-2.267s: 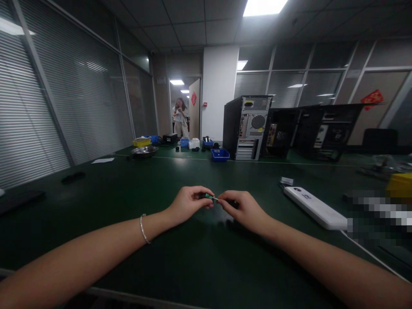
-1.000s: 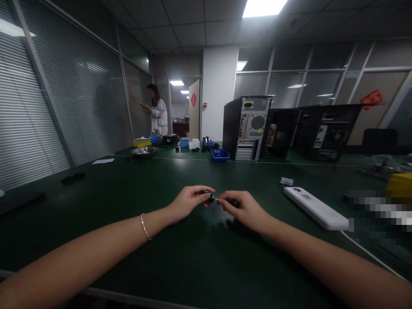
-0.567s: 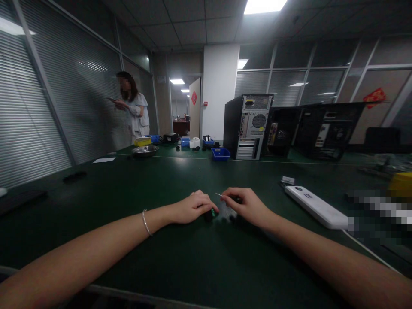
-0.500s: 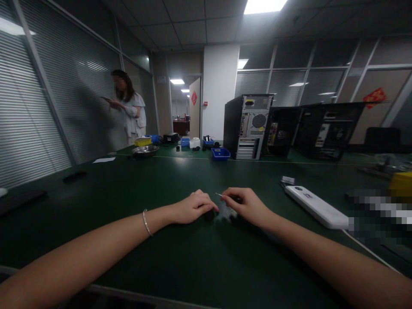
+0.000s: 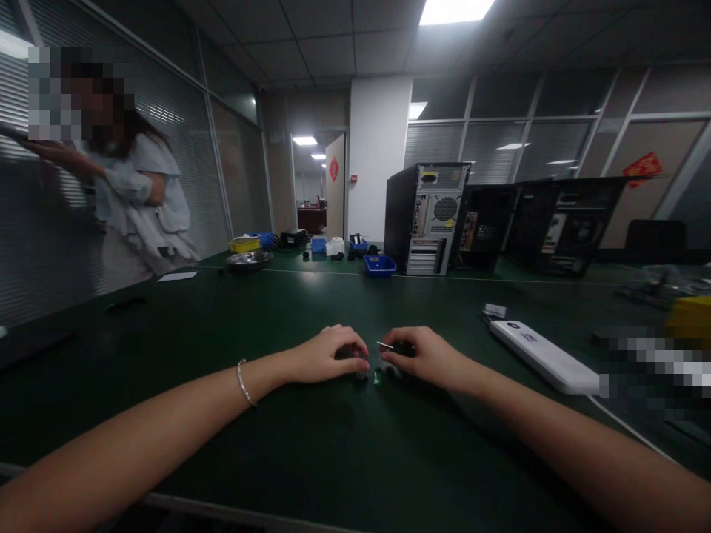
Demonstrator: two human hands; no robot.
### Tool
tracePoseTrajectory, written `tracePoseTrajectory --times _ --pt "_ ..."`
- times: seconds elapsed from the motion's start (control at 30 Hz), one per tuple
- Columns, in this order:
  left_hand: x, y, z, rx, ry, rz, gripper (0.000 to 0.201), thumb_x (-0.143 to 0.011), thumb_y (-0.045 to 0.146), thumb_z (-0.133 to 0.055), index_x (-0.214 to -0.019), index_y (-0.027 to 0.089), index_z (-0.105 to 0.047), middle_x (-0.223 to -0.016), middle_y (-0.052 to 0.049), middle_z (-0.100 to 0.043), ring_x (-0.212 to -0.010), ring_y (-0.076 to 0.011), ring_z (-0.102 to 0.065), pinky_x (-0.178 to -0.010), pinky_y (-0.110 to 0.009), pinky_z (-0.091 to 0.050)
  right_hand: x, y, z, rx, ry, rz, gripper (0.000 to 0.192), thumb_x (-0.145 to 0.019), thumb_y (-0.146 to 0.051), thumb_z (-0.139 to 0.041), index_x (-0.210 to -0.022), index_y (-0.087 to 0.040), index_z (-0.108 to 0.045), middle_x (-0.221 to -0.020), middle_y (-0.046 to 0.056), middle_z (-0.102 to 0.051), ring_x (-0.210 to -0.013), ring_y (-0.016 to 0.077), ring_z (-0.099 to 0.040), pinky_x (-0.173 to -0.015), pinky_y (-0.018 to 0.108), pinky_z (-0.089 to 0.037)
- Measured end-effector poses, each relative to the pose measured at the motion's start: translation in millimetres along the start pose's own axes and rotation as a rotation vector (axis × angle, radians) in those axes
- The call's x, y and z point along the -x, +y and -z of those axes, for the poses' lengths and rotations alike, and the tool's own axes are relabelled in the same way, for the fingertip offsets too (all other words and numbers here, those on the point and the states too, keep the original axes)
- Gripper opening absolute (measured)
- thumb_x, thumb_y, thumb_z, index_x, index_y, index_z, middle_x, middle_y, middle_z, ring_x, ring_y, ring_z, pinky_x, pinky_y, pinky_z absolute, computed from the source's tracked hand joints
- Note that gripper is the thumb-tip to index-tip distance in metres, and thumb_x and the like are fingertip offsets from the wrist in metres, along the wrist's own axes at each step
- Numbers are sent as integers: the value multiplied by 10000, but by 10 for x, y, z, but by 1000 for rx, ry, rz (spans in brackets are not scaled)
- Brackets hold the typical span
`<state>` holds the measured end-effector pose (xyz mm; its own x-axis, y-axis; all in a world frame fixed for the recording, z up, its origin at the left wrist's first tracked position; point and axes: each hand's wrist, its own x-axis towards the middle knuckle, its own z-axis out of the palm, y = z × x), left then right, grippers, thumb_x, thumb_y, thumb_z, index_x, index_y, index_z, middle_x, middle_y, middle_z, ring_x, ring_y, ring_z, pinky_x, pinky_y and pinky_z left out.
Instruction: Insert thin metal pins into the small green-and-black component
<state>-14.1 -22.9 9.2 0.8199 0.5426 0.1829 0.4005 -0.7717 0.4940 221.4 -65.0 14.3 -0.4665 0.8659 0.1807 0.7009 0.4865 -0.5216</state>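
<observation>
My left hand [image 5: 327, 357] rests on the green table with its fingers curved and the thumb apart from them. Just under the thumb tip sits a small dark piece [image 5: 361, 377], partly covered. My right hand [image 5: 427, 357] is closed around a thin tool with a bright metal shaft [image 5: 384, 345], which points left towards my other hand. Its grip end is hidden in the fingers, so its exact kind does not show. Between the hands lies a small bright green piece [image 5: 377, 378]. Beside it, below my right fingertips, are small blurred pieces [image 5: 393, 370].
A white power bank [image 5: 544, 355] with a cable lies right of my right arm. Computer towers [image 5: 436, 218] stand at the back right. A blue tray [image 5: 380, 266], a metal bowl [image 5: 249, 260] and a yellow bin [image 5: 245, 243] are further back. A person [image 5: 138, 192] stands at the left.
My left hand has opened from the dark piece and shifted slightly left. The green piece now shows between the hands. The tool shaft has dropped slightly. The person has come closer, leftward.
</observation>
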Motion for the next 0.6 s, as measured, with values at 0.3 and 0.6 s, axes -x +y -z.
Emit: tracePoseTrajectory --times 0.3,0.6 --pt "2 -49 48 128 -91 31 443 -724 410 -694 -1113 222 -597 -1061 -52 -554 -970 -223 -517 -810 -324 -425 43 -78 -52 90 -127 110 226 -780 -380 -667 -946 -227 -666 -927 16 -621 -803 182 -585 -659 262 -444" --pt "-11 -124 14 635 -94 116 443 -784 274 -654 -1208 196 -552 -1164 -79 -588 -1060 -225 -543 -906 -369 -418 58 -196 -27 69 43 207 137 -872 -234 -534 -892 -186 -661 -874 38 -608 -756 160 -567 -652 245 -442"
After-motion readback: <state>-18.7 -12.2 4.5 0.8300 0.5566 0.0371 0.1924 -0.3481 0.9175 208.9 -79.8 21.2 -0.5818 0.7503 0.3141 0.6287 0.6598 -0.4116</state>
